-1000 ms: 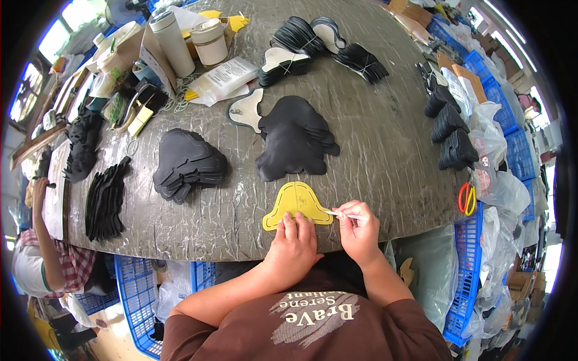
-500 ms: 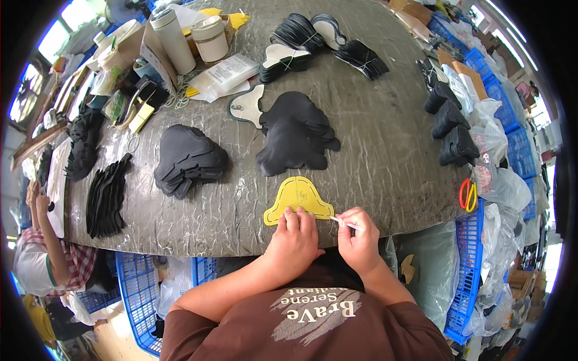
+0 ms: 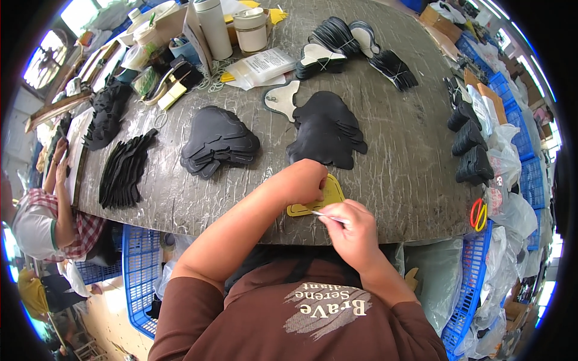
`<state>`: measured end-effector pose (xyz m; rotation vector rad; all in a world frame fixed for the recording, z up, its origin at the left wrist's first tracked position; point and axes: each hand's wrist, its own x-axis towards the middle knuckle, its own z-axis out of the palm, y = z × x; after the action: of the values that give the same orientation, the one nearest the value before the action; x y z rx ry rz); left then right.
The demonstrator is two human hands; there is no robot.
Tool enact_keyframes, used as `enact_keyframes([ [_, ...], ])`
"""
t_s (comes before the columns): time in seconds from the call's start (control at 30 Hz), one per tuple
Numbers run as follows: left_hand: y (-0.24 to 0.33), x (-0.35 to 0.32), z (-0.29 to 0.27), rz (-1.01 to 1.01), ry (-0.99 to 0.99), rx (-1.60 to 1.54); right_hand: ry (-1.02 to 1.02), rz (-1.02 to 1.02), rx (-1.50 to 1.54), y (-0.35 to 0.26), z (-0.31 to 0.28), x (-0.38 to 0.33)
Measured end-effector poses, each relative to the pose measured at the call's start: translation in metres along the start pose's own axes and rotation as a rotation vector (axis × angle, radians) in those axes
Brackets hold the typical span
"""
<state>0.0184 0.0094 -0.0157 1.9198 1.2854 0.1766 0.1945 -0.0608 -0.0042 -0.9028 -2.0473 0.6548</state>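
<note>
A flat yellow template [image 3: 335,189] with a dashed slot line along its edge lies near the table's front edge. My left hand [image 3: 306,182] reaches across its far left part, fingers curled down and closed at the template; the fingertips are mostly hidden. My right hand [image 3: 350,227] pinches a thin white pen-like marking tool [image 3: 328,216], its tip at the template's near edge. Just beyond my left hand is a pile of black cut pieces [image 3: 328,129], with a white-faced piece [image 3: 281,99] next to it.
More black pieces are stacked to the left [image 3: 218,141], with black strips [image 3: 125,171] farther left. Bundled pieces [image 3: 337,39] lie at the back. Scissors with red and yellow handles [image 3: 478,215] hang at the right edge above a blue crate [image 3: 468,283]. Another person [image 3: 51,219] works at far left.
My left hand has gone from lying on the template's near edge to its far left part, fingers now curled. The right hand and tool have shifted along the near edge. The view has turned somewhat.
</note>
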Motion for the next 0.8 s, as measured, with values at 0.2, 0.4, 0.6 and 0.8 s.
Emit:
enact_keyframes([
  [0.2, -0.003, 0.002, 0.0, -0.02, 0.011, 0.003, -0.038, -0.05, -0.027, 0.007, 0.029, 0.01],
  [0.4, 0.0, 0.002, -0.003, -0.03, -0.018, -0.031, -0.02, -0.091, -0.027, 0.006, 0.033, 0.012],
  [0.6, -0.004, 0.004, 0.0, -0.016, -0.013, -0.001, -0.111, -0.051, -0.042, 0.004, 0.03, 0.009],
  [0.8, -0.005, 0.005, 0.002, -0.035, -0.018, -0.02, -0.047, 0.074, 0.034, 0.011, 0.019, 0.007],
])
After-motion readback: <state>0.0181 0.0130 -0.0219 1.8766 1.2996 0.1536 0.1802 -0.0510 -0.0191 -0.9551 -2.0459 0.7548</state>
